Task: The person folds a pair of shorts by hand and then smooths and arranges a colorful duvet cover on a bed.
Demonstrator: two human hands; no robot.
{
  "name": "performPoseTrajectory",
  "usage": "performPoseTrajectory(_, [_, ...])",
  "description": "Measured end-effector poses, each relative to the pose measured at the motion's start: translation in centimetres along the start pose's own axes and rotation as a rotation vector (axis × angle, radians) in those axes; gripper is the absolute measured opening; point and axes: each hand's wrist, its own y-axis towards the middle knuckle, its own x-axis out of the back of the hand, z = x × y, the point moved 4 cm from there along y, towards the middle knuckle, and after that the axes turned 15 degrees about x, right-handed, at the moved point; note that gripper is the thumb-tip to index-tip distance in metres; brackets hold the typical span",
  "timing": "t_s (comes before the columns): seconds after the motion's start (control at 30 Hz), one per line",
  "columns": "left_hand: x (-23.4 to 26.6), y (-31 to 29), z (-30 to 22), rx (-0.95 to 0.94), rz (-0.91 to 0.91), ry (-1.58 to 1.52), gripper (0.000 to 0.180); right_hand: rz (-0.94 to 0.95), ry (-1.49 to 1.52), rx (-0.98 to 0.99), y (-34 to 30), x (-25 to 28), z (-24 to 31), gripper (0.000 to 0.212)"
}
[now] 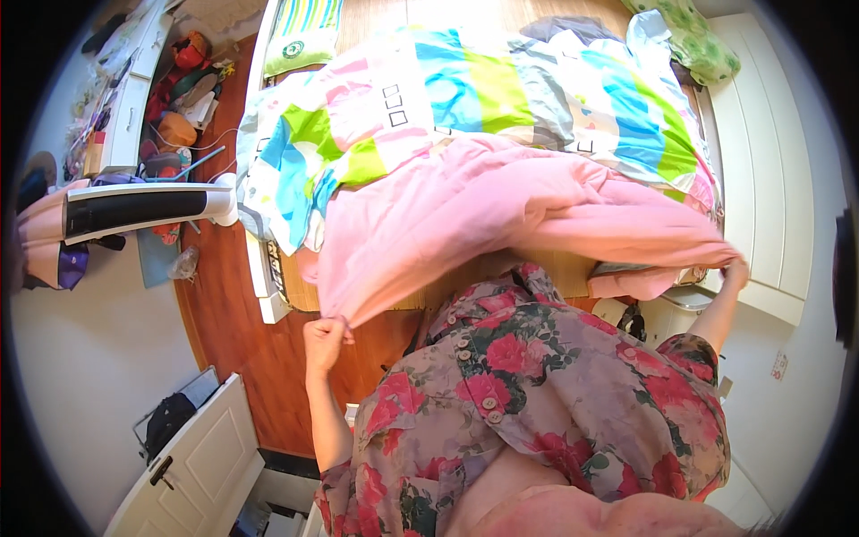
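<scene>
A wide pink bed sheet (429,219) stretches between my two hands along the near side of the bed. My left hand (327,343) is closed in a fist on its near left corner, pulling the cloth to a taut point. At the far right, my right hand (735,270) grips the other end, slightly blurred, beside the white headboard. Folds run across the sheet, and its middle sags over the wooden bed surface (403,297). Beyond it lies a rumpled patterned quilt (483,85) in white, blue, green and pink. Whether sheet and quilt are joined, I cannot tell.
A white headboard (761,161) bounds the bed on the right. Pillows lie at the far corners, one striped (302,36), one green (693,45). A white arm-like fixture (152,206) juts in from the left. Clutter (183,98) covers the floor by a cabinet; a white door (192,456) stands lower left.
</scene>
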Motion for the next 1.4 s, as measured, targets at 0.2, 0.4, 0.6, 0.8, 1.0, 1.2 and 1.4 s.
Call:
performPoseTrajectory(0.2, [-5.0,-1.5,-4.9,-0.127,0.009,0.268,0.026,0.546,0.136,0.882,-6.6,-18.2,13.6,0.039])
performPoseTrajectory(0.4, [-8.3,-8.8,-10.7,-0.397,-0.066,0.563,0.026,0.967,0.657,1.391,-32.5,-23.5,44.0,0.060])
performPoseTrajectory(0.6, [-9.6,-11.3,-9.0,-0.473,-0.042,0.592,0.025,0.948,0.327,2.106,-54.8,-26.2,53.0,0.064])
performPoseTrajectory(0.8, [-7.2,-11.5,1.5,-0.139,-0.025,0.260,0.022,1.247,-0.325,2.705,-63.6,-19.1,47.6,0.044])
performPoseTrajectory(1.0, [-2.5,-2.5,13.1,-0.036,-0.425,0.115,0.047,1.121,0.768,2.788,-61.0,-8.9,38.2,0.019])
performPoseTrajectory(1.2, [-10.9,6.2,2.9,-0.171,-0.138,-0.127,0.056,1.954,0.784,1.782,-57.5,-1.2,42.6,0.018])
performPoseTrajectory(1.4, [-13.6,9.3,3.6,0.061,0.085,-0.260,0.048,1.925,1.025,1.407,-51.8,-1.5,41.6,0.019])
